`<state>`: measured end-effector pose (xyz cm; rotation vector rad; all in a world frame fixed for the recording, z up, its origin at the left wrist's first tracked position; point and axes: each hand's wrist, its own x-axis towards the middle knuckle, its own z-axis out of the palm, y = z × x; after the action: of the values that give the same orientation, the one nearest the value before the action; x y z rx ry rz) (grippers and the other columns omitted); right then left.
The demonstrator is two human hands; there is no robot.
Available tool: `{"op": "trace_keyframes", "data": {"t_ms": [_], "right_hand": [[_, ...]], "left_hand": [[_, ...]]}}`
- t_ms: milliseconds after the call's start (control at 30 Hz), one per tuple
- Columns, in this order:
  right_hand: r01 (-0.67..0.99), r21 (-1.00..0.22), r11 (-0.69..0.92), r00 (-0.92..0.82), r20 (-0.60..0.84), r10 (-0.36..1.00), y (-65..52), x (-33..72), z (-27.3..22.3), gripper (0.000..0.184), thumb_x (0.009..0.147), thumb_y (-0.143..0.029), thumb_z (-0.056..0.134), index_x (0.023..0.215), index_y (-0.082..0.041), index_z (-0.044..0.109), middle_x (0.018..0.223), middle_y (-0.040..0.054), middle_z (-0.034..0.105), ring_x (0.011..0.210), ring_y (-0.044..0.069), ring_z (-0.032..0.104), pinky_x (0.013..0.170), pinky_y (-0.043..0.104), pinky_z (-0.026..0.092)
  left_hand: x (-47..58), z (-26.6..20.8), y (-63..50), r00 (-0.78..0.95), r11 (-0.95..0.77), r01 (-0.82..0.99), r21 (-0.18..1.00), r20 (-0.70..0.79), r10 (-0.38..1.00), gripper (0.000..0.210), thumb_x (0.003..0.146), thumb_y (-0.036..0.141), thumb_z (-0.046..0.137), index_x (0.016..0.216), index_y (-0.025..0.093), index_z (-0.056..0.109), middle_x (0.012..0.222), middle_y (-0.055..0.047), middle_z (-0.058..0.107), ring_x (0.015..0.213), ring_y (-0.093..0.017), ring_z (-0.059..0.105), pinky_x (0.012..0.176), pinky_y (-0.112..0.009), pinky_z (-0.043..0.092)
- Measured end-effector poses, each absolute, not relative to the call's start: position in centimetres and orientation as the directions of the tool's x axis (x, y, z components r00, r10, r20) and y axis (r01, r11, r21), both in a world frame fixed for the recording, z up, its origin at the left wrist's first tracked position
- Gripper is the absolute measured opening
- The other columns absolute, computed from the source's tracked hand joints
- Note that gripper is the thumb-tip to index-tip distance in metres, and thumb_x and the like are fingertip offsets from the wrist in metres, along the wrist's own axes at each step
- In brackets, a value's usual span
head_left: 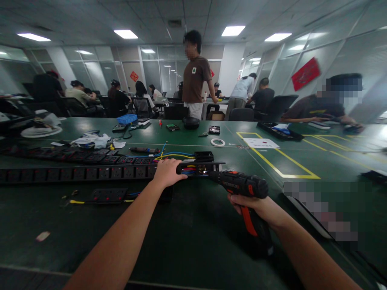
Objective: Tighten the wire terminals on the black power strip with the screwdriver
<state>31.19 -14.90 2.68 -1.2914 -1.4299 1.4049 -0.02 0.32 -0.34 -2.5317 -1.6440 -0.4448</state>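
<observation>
Gripping a long black plastic socket strip (121, 173) back from the green surface's (181, 241) near edge, my left hand (168, 171) seemingly steadies it. My right hand (255, 204) holds a black-and-orange pistol-shaped drill (242, 184) level.

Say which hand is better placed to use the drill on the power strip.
Right, likely: the right hand grips the drill, tip toward the power strip; the left hand holds the power strip.

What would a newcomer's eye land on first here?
The black-and-orange power drill right of centre, held in the right grip, nose pointing left toward exposed wires. Next, the long black socket strip running in from the left edge, with the left grip on it near centre. Then the yellow tape outline on the green table, farther back right.
</observation>
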Motion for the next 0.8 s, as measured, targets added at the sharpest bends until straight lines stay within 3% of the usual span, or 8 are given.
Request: {"op": "trace_keyframes", "data": {"t_ms": [533, 800], "right_hand": [[0.231, -0.970, -0.079, -0.241, -0.136, 0.961, -14.71, 31.20, 2.68, 0.039, 0.075, -0.053, 0.085, 0.078, -0.018, 0.070, 0.063, 0.0000, 0.064, 0.059, 0.016, 0.057, 0.059, 0.030, 0.043], [0.182, -0.977, -0.111, -0.197, -0.146, 0.969, -15.32, 30.73, 3.08, 0.037, 0.072, -0.049, 0.087, 0.076, -0.018, 0.068, 0.064, -0.0006, 0.063, 0.058, 0.016, 0.057, 0.058, 0.030, 0.043]], "left_hand": [[0.00, -0.24, 0.27, 0.380, -0.418, 0.904, 0.092, 0.279, 0.882, 0.071, 0.082, 0.074, 0.068, 0.135, 0.028, 0.064, 0.135, -0.010, 0.067, 0.123, -0.036, 0.060, 0.102, -0.047, 0.042], [0.03, -0.14, 0.15, 0.377, -0.410, 0.909, 0.071, 0.277, 0.884, 0.069, 0.081, 0.072, 0.070, 0.134, 0.028, 0.065, 0.132, -0.010, 0.069, 0.121, -0.035, 0.061, 0.099, -0.047, 0.043]]}}
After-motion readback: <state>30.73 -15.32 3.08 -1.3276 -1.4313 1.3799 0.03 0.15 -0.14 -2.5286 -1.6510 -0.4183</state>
